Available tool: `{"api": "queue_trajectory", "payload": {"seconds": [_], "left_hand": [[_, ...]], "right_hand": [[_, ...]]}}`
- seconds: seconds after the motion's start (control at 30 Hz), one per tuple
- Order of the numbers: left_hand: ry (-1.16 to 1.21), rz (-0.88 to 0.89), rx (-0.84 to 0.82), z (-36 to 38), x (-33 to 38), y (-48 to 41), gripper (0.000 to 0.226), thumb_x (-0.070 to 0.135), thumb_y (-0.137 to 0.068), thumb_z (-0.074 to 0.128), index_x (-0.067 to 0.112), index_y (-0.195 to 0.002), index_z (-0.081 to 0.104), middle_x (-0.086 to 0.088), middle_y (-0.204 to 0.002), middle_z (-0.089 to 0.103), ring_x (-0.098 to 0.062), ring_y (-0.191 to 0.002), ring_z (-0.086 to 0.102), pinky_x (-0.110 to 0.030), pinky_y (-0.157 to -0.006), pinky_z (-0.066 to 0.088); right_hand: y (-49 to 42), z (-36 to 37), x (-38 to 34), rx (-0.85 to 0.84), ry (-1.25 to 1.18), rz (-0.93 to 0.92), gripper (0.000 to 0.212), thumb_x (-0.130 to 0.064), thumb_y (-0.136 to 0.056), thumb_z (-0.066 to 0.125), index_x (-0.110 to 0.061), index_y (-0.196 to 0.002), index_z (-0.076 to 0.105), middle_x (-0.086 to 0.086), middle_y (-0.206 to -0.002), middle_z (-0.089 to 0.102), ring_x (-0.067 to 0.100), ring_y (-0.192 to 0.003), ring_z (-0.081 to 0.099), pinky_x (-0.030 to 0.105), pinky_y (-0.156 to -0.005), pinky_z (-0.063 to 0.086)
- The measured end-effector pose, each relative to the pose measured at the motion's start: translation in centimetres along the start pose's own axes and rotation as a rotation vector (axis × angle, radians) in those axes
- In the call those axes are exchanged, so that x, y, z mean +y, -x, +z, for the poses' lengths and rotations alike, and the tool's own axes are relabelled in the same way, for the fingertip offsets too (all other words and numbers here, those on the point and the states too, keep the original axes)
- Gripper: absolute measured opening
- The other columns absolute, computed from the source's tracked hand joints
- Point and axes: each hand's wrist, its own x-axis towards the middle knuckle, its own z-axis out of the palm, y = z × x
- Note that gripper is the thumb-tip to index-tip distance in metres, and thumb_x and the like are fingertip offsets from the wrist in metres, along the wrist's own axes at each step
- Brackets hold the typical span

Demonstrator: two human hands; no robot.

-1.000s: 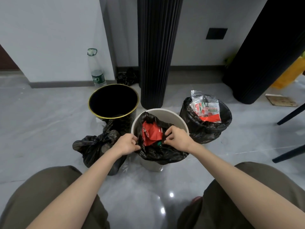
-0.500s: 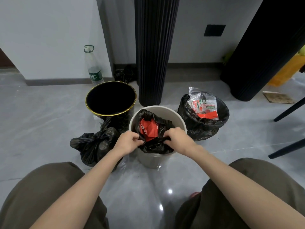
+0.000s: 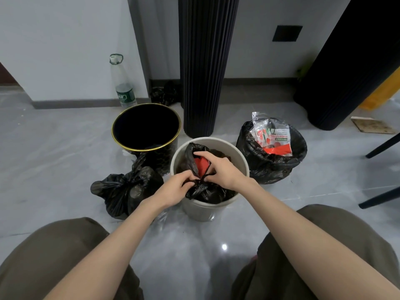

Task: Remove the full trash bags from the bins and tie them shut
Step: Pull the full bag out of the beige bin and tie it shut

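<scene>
A white bin (image 3: 242, 158) stands on the floor in front of me with a black trash bag (image 3: 207, 192) inside it, red packaging showing at its mouth. My left hand (image 3: 176, 187) and my right hand (image 3: 220, 169) both grip the gathered edges of this bag, close together over the near half of the bin. A tied black bag (image 3: 125, 191) lies on the floor to the left. To the right a third bin's black bag (image 3: 272, 167) sits open, full of plastic wrappers. An empty black bin with a gold rim (image 3: 146, 126) stands behind the tied bag.
A black fluted column (image 3: 205, 66) rises just behind the bins, and a second one (image 3: 350, 61) stands at the right. A plastic water bottle (image 3: 123, 83) leans at the wall. Dark chair legs (image 3: 383, 146) cross the right edge. My knees frame the lower view.
The bag's edge came off the bin's near rim. Both hands drew its edges together toward the middle, closing most of the mouth over the red packaging.
</scene>
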Motion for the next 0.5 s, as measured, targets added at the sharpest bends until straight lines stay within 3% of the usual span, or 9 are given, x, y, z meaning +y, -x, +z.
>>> {"api": "queue_trajectory", "payload": {"seconds": [0.1,0.2,0.33,0.5], "left_hand": [[0.001,0.001,0.002,0.0,0.2,0.1,0.010,0.012,-0.095,0.049,0.009,-0.094,0.059,0.009,-0.088,0.061,-0.005,-0.083,0.056,-0.022,-0.075,0.042],[-0.006,-0.005,0.010,-0.1,-0.1,0.1,0.008,0.013,-0.094,0.051,0.011,-0.090,0.058,-0.004,-0.091,0.064,-0.020,-0.089,0.060,-0.035,-0.081,0.047],[0.008,-0.009,0.020,-0.4,-0.4,0.4,0.008,0.013,-0.093,0.053,0.012,-0.088,0.058,-0.007,-0.090,0.065,-0.024,-0.088,0.061,-0.043,-0.083,0.048],[0.002,-0.025,-0.010,-0.5,-0.7,0.8,0.010,0.016,-0.093,0.054,0.019,-0.084,0.059,-0.006,-0.087,0.066,-0.024,-0.080,0.061,-0.040,-0.074,0.049]], "right_hand": [[-0.9,0.4,0.2,-0.092,0.022,-0.036,0.074,-0.001,-0.082,0.066,-0.036,-0.140,0.037,0.000,-0.078,0.064,0.017,-0.082,0.064,0.035,-0.086,0.053],[-1.5,0.3,0.1,-0.147,0.042,-0.019,0.067,0.000,-0.083,0.065,-0.032,-0.138,0.042,0.002,-0.082,0.063,0.018,-0.084,0.064,0.036,-0.087,0.052],[-2.0,0.2,-0.3,-0.199,0.077,-0.012,0.069,0.001,-0.085,0.062,-0.032,-0.141,0.040,-0.003,-0.079,0.056,0.015,-0.082,0.057,0.030,-0.087,0.049],[-2.9,0.8,-0.8,-0.291,0.244,-0.006,0.071,0.005,-0.088,0.050,-0.036,-0.144,0.035,0.003,-0.096,0.046,0.018,-0.090,0.048,0.032,-0.089,0.043]]}}
